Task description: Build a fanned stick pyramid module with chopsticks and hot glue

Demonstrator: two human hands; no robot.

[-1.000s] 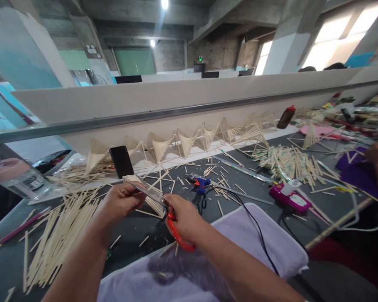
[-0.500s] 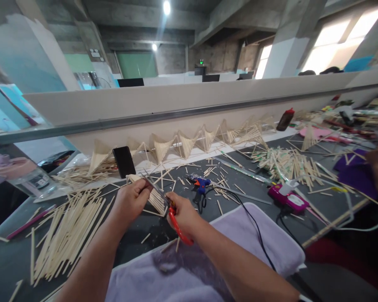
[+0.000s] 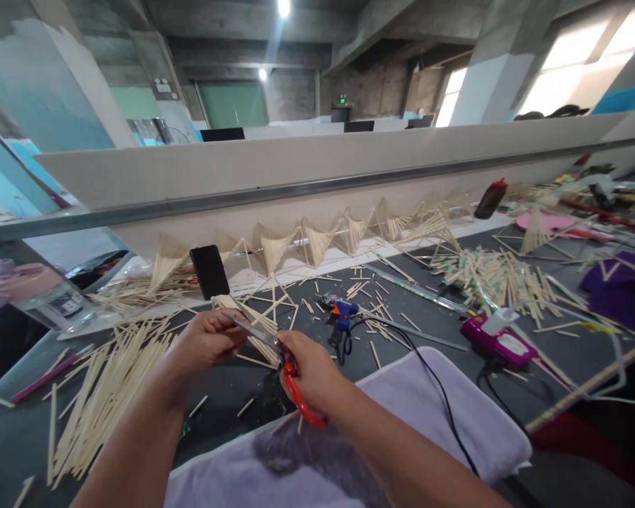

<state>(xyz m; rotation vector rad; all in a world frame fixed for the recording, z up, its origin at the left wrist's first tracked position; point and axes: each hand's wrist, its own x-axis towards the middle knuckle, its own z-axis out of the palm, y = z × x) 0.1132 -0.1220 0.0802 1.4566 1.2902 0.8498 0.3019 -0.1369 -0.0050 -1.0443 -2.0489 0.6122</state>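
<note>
My right hand (image 3: 312, 367) is closed around the red-handled scissors (image 3: 300, 396), whose metal blades point up and left toward my other hand. My left hand (image 3: 209, 339) is pinched beside the blade tips, thumb against fingers. Whatever lies between those fingers is too small or hidden to make out. Just behind the blades, a framework of thin wooden sticks (image 3: 264, 351) rests on the dark table, partly covered by the scissors and both hands. A dark phone (image 3: 209, 271) leans upright behind my left hand.
Loose sticks (image 3: 103, 413) lie at left. A blue glue gun (image 3: 343, 314) sits among offcuts, its cord crossing a lilac towel (image 3: 444, 402). Twisted stick models (image 3: 317, 240) line the partition. At right are a stick pile (image 3: 487, 279), a magenta device (image 3: 497, 339) and a co-worker's blurred hand.
My left hand has shifted slightly left and down, away from the scissors' pivot. The blades look closer together than before. My right hand still grips the scissors in nearly the same place.
</note>
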